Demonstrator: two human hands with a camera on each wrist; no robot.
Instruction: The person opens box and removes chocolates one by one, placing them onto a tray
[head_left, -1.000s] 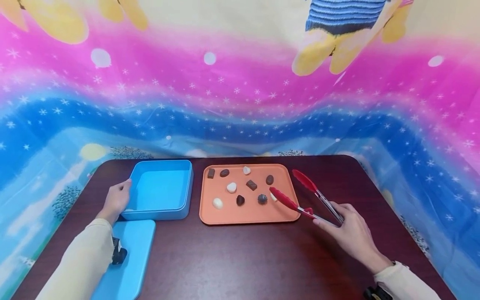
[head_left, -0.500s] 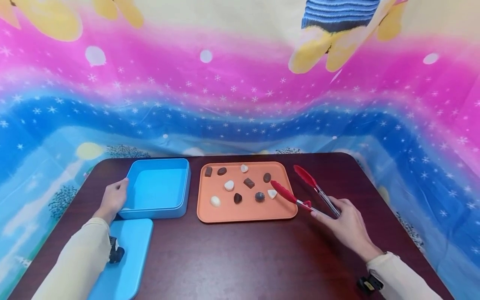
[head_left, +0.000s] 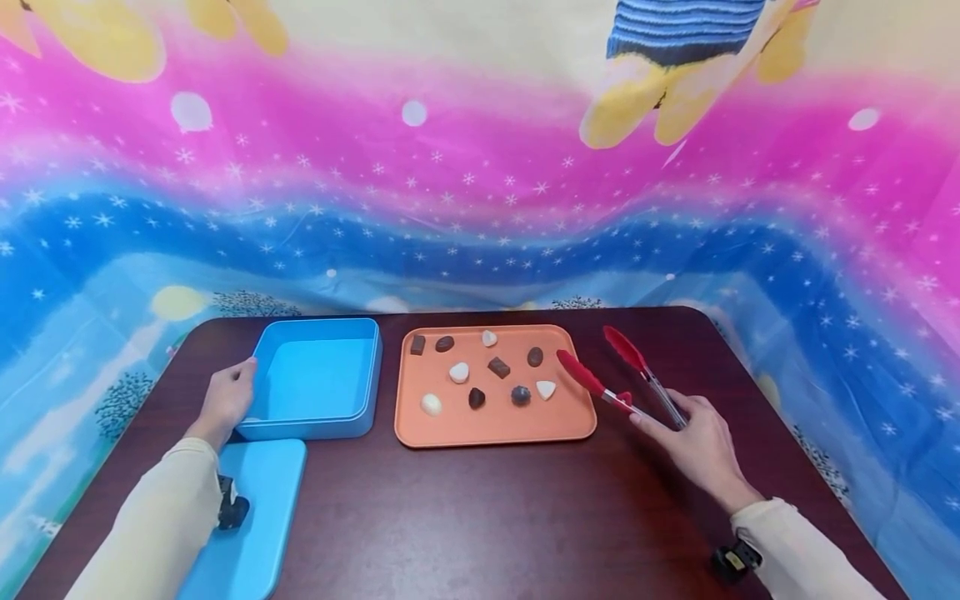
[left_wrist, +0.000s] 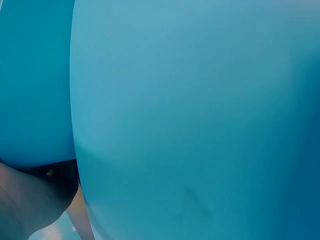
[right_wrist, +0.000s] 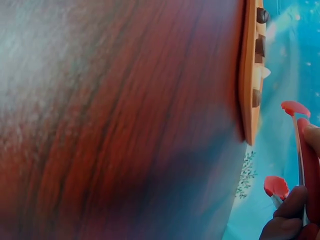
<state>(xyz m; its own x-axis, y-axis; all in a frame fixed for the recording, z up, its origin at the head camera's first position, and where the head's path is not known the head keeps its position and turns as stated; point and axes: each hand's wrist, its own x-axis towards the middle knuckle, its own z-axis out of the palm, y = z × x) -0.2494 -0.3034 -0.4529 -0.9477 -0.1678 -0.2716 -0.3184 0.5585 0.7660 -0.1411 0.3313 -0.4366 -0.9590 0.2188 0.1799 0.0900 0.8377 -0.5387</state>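
Observation:
My left hand (head_left: 227,397) grips the left wall of a blue box (head_left: 371,379); the inside of the box shows bare. In the left wrist view the hand (left_wrist: 35,202) appears beside the blue plastic. My right hand (head_left: 701,442) holds metal tongs (head_left: 663,396) with red tips, spread apart with nothing between them. One red tip overlaps the right edge of an orange tray (head_left: 487,429) in the head view; the other is beyond it to the right. On the tray lie several chocolates, among them a white triangular one (head_left: 546,389), a dark round one (head_left: 521,395) and a brown oval one (head_left: 535,357).
A blue lid (head_left: 258,500) lies flat in front of the box, partly under the left forearm. Everything stands on a dark brown table (head_left: 450,517). A printed cloth (head_left: 480,192) hangs along the back and sides of the table.
The tongs have shifted right, from over the white triangular chocolate to the tray's right edge, and it now shows whole. The left hand stays on the box.

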